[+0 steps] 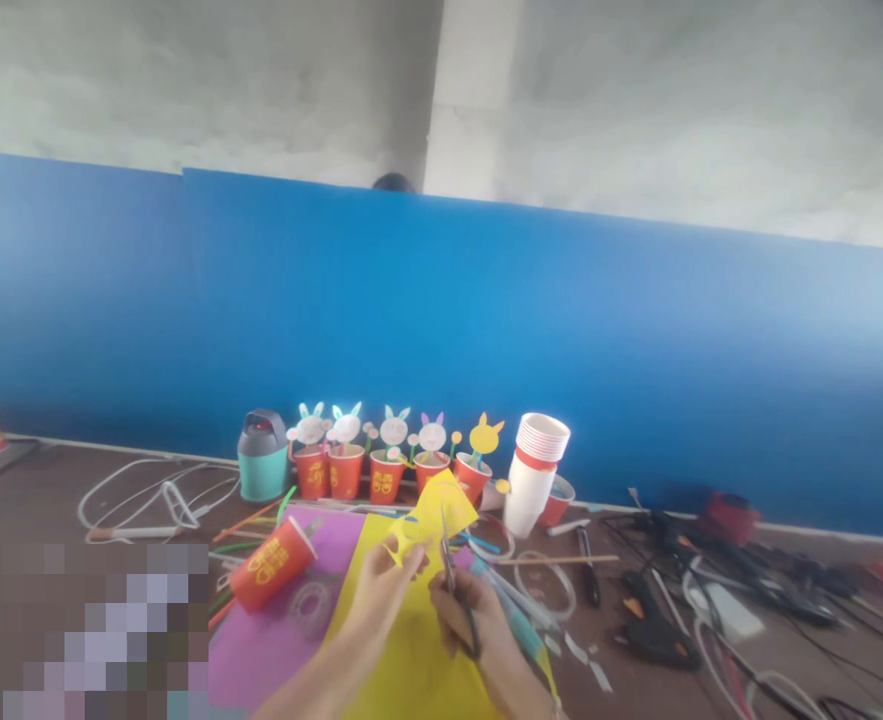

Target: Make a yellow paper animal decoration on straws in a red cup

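1. Blue partition panels [426, 300] are rising behind a brown counter [43, 510], where a large yellow sheet [415, 665] is lying flat; places below are being given from that sheet.
2. Over the sheet's far part, the left hand [385, 580] is holding a yellow paper piece [448, 500], its fingers pinching the near-left end.
3. Over the sheet's right side, the right hand [475, 615] is gripping scissors [447, 560], its fingers closing around the handles; whether the blades are parting, I cannot tell.
4. The scissors' long axis is running forward over the sheet, leaning slightly left, and their tips are overlapping the paper piece in view. That piece is slanting away toward the sheet's far right: it is lying ahead and to the right of the left fingers, and ahead and slightly left of the right fingers. The left hand is nearer, already touching it.
5. Left of the sheet, a tipped red cup [272, 565] and a tape roll [310, 608] are resting on a purple sheet [253, 660].
6. Beyond the sheet, red cups [346, 472] are standing in a row, carrying animal-faced cutouts; a white cup stack [532, 480] is leaning beyond its right side, and a glue gun [655, 630] is lying well to its right.
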Available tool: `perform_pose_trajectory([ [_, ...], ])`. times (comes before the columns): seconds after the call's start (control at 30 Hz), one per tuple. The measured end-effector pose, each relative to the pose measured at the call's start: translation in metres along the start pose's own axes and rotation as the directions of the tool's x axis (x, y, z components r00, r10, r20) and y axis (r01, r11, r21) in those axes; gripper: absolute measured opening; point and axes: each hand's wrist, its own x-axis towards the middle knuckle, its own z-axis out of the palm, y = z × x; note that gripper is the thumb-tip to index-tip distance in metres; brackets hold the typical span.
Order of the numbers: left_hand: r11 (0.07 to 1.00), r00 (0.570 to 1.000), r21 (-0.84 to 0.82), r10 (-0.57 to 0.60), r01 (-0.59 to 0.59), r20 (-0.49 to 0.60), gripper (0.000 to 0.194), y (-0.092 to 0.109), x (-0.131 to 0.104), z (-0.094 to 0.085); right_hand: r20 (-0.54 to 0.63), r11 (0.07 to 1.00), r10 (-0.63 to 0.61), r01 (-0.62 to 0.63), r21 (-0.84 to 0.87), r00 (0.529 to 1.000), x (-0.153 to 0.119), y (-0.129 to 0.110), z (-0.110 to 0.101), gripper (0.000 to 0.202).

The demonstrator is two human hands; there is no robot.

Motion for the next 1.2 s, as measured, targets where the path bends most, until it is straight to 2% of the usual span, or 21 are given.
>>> perform_pose_trajectory([
  [0.23, 0.998, 0.994, 0.048, 0.025, -0.031, 0.105, 0.022, 0.010, 0.008, -0.004, 0.017, 0.998, -0.057, 0.057, -0.026, 0.998, 0.000, -0.006, -0.007, 0.031],
  [0.43, 0.998, 0.993, 0.057, -0.003, -0.004, 0.117, 0.023, 0.014, 0.011, -0.006, 0.042, 1.000, -0.026, 0.026, -0.006, 0.999, 0.000, -0.006, -0.011, 0.031],
  [0.57, 0.998, 0.989, 0.064, -0.012, 0.003, 0.146, 0.021, 0.012, 0.015, -0.011, 0.077, 1.000, -0.018, 0.018, 0.005, 0.997, 0.000, -0.006, -0.014, 0.033],
  [0.83, 0.998, 0.979, 0.005, 0.064, -0.067, 0.195, 0.020, 0.005, 0.021, -0.015, 0.085, 1.000, 0.015, -0.017, 0.016, 0.996, 0.000, -0.007, -0.015, 0.032],
  [1.07, 0.999, 0.978, -0.025, 0.033, -0.029, 0.205, 0.030, 0.003, 0.026, -0.018, 0.088, 0.993, 0.085, -0.077, -0.085, 0.993, 0.009, 0.003, -0.020, 0.029],
  [1.2, 1.000, 0.975, -0.023, 0.009, -0.004, 0.222, 0.029, 0.004, 0.028, -0.020, 0.131, 0.993, 0.086, -0.074, -0.094, 0.988, 0.013, 0.009, -0.022, 0.031],
])
